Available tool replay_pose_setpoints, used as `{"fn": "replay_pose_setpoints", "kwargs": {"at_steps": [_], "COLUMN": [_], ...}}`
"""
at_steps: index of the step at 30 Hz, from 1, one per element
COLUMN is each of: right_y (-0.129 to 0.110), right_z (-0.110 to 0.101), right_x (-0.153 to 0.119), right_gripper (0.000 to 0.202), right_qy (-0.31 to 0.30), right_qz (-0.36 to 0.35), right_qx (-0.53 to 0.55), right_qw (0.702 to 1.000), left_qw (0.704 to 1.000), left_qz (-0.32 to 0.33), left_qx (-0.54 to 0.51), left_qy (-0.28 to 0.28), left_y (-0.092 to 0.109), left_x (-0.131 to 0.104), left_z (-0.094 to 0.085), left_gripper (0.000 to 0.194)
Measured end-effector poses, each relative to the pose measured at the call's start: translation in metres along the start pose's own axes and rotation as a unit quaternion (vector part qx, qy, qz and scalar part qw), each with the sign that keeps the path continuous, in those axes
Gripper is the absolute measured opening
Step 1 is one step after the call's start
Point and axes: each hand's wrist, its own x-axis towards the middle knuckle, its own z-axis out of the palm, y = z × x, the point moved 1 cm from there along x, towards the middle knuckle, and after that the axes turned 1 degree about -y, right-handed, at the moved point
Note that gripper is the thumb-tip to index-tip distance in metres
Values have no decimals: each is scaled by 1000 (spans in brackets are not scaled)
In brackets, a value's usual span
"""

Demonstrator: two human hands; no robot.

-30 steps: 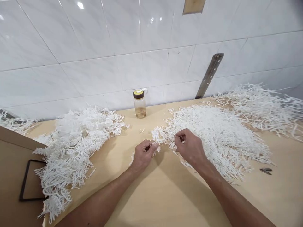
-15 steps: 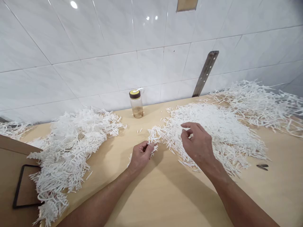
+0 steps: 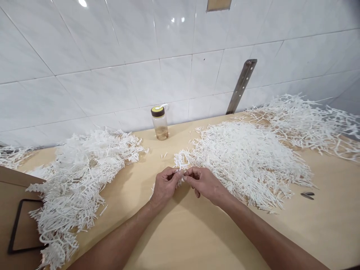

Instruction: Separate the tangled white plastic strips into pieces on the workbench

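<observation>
My left hand (image 3: 165,185) is closed on a branched white plastic piece (image 3: 182,159), pinching it between thumb and fingers over the front of the table. Against it, my right hand (image 3: 204,183) is closed too, its thumb and forefinger pinched at the near end of the same piece. What lies right between the fingertips is too small to make out fully. Just beyond the right hand spreads a big pile of short white plastic sticks (image 3: 247,161). A tangled heap of white branched pieces (image 3: 92,172) lies to the left.
A clear bottle with a yellow-green and dark lid (image 3: 160,123) stands near the tiled wall. Longer white branching strands (image 3: 306,120) lie at the back right. A small dark metal tool (image 3: 308,195) rests at the right. A brown box with a black handle (image 3: 22,221) stands at the left edge.
My right hand has come from over the pile of sticks leftward and down to meet my left hand at the white piece. My left hand has stayed nearly in place.
</observation>
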Motion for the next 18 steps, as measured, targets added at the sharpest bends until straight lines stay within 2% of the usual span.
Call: {"fn": "replay_pose_setpoints", "kwargs": {"at_steps": [4, 7, 10, 13, 15, 18], "right_y": [8, 6, -1, -5, -6, -5], "right_z": [4, 7, 8, 8, 9, 9], "right_x": [3, 2, -1, -4, -4, -5], "right_gripper": [25, 21, 12, 10, 10, 10], "right_qy": [-13, 6, 57, 121, 136, 129], "right_qz": [23, 23, 6, -52, -75, -70], "right_qx": [69, 68, -20, -130, -178, -199], "right_qw": [997, 997, 998, 983, 972, 969], "left_qw": [1000, 1000, 1000, 999, 1000, 999], "left_qz": [-9, -13, -21, -20, -2, 27], "left_qx": [0, -8, -15, -26, -16, 26], "left_qy": [-1, 4, 15, 14, 9, 13], "left_y": [0, 0, -1, -4, -5, -5], "left_x": [1, 1, 0, 0, -1, -3], "left_z": [0, 1, 1, 2, 2, 1], "left_gripper": [27, 25, 25, 24, 22, 21]}}
